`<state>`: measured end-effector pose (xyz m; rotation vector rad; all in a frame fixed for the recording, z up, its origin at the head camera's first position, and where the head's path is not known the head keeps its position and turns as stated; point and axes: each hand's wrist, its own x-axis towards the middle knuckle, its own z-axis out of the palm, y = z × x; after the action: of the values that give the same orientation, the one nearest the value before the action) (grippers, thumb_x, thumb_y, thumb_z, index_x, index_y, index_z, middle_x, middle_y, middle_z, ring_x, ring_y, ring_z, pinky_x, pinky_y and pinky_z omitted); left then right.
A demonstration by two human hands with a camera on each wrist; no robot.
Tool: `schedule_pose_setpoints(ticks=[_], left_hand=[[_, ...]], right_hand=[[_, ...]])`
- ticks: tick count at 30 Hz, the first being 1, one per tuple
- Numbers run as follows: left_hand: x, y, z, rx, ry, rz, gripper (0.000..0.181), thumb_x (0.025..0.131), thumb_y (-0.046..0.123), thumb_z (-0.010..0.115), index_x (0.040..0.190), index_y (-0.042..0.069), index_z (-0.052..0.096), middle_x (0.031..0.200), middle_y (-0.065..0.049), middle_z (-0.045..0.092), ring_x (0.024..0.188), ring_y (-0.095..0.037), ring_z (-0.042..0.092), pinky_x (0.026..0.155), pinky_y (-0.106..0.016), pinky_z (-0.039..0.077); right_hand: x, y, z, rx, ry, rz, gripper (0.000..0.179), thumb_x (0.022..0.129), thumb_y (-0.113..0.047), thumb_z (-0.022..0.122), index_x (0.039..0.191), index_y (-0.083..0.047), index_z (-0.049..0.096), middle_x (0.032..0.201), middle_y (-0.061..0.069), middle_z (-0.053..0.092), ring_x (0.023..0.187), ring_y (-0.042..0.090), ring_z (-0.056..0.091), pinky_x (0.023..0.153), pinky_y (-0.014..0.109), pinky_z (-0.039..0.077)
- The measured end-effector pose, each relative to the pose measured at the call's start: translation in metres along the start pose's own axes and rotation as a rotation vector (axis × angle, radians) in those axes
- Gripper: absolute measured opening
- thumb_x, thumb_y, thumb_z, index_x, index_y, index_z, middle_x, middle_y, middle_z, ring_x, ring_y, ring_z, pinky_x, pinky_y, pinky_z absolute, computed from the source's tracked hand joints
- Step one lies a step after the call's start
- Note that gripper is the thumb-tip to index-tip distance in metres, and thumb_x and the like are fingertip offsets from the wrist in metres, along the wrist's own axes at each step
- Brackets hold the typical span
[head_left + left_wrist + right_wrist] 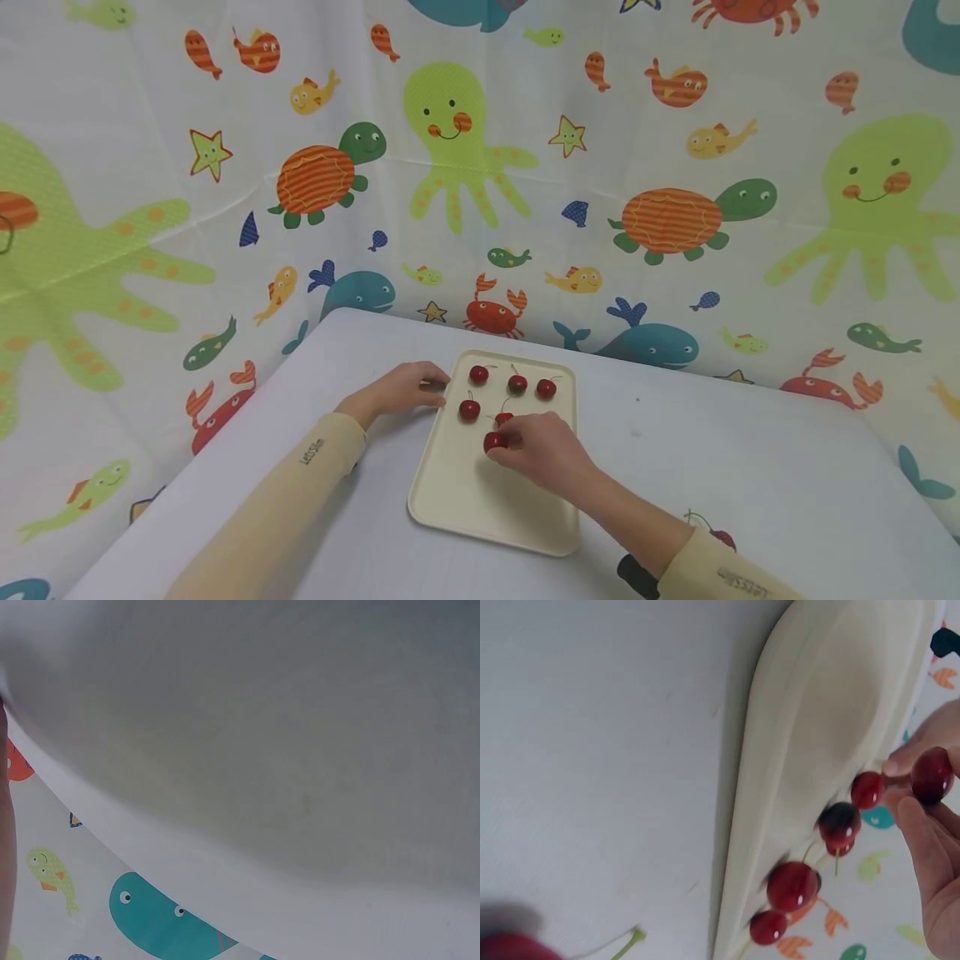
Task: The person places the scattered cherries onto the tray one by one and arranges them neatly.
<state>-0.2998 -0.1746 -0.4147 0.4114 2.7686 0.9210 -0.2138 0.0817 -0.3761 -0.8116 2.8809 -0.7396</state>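
Note:
My right hand [547,454] pinches a dark red cherry [495,442] between thumb and fingers, over the middle of a cream tray [480,517]. In the right wrist view that cherry [932,776] shows between the fingertips. Several more cherries lie in the far half of the tray, among them one [478,374] at the far left, one [546,388] at the far right and one [469,409] nearer. Another cherry [504,419] is partly hidden behind the right fingers. My left hand [405,387] rests at the tray's left rim, its fingers loosely bent.
Beside the right forearm, a stemmed cherry [723,539] lies on the white table [675,450], partly covered by the sleeve. A curtain [510,192] printed with sea animals hangs behind the table. The left wrist view shows mostly a blurred white surface.

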Motion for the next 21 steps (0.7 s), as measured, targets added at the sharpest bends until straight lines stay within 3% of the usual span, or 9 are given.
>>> schedule_pose_setpoints(ticks=[5,21], left_hand=[[-0.001,0.000,-0.001,0.004,-0.004,0.003,0.041,0.082,0.026,0.070,0.119,0.014,0.059,0.119,-0.002,0.060,0.115,-0.020,0.053,0.100,-0.039,0.044],[-0.001,0.001,-0.001,-0.007,-0.008,-0.018,0.041,0.082,0.026,0.069,0.120,0.016,0.059,0.120,-0.001,0.059,0.116,-0.020,0.052,0.101,-0.040,0.043]], right_hand=[[0.005,-0.011,0.011,-0.036,-0.012,-0.039,0.022,0.078,-0.033,0.071,0.092,-0.016,0.074,0.066,-0.011,0.064,0.057,0.002,0.050,0.053,0.014,0.043],[0.018,-0.025,0.038,-0.179,-0.053,-0.063,0.017,0.079,-0.035,0.069,0.084,-0.020,0.072,0.062,-0.012,0.059,0.053,0.006,0.046,0.047,0.018,0.038]])
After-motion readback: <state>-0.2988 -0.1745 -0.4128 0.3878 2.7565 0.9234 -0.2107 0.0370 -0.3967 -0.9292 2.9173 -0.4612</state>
